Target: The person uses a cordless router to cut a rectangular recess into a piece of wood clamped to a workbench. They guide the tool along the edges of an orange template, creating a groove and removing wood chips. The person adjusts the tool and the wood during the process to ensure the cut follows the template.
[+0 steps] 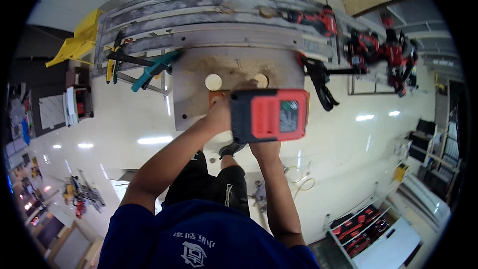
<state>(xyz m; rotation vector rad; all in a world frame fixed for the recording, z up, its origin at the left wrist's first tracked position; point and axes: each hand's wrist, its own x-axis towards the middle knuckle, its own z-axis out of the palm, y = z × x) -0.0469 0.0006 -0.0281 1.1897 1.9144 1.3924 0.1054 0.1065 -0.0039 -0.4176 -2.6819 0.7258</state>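
Observation:
A cordless power tool with a large red and black battery (pixel 269 115) rises toward me over the near part of the board (pixel 189 60). My right hand (pixel 264 150) is closed on its grip, mostly hidden under the battery. To the left of the tool, my left hand (pixel 219 112) rests with curled fingers on an orange piece (pixel 214 95) at the board; most fingers are covered. Two round holes show in the board, a left hole (pixel 213 82) and a right hole (pixel 261 80), with sawdust (pixel 234 65) around them. The tool's working end is hidden.
A teal-handled clamp (pixel 154 72) grips the board's left edge, a black clamp (pixel 321 82) its right. On the slatted bench (pixel 159 22) lie a red cordless drill (pixel 316 20) and several red tools (pixel 383 52). A yellow plastic piece (pixel 79 40) sits at the bench's left end.

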